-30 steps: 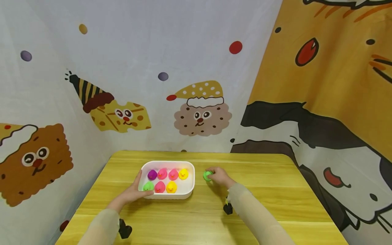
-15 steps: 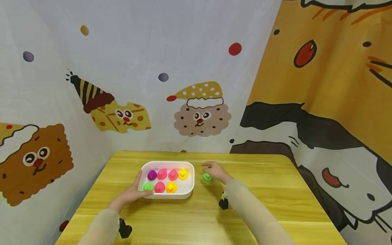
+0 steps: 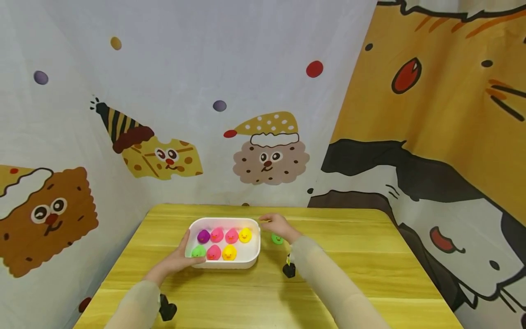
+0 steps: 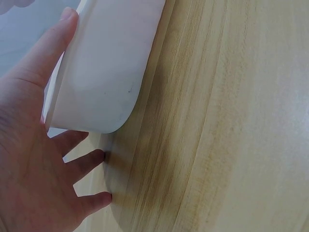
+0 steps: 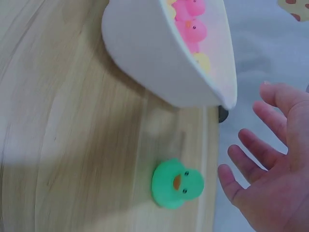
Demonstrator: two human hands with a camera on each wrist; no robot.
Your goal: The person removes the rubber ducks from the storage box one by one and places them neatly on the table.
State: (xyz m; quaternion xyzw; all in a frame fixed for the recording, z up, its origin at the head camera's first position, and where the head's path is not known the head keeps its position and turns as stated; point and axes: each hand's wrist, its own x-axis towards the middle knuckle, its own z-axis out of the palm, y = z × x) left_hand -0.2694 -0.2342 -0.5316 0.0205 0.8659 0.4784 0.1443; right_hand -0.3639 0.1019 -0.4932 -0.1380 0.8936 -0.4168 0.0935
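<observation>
My left hand rests against the near left corner of a white plastic box. In the left wrist view its straight thumb lies along the rim, and the other fingers spread past the corner. My right hand holds nothing and hovers by the box's right end, fingers parted. Below it a green toy duck sits on the table, outside the box; in the head view the hand partly covers it.
Inside the box stand several toy ducks in two rows: a purple one, pink ones, yellow ones and a green one. The wooden table ends at a cartoon-printed cloth backdrop.
The right hand has let go of the green duck on the table and moved left toward the box. The left hand and the box have stayed put.
</observation>
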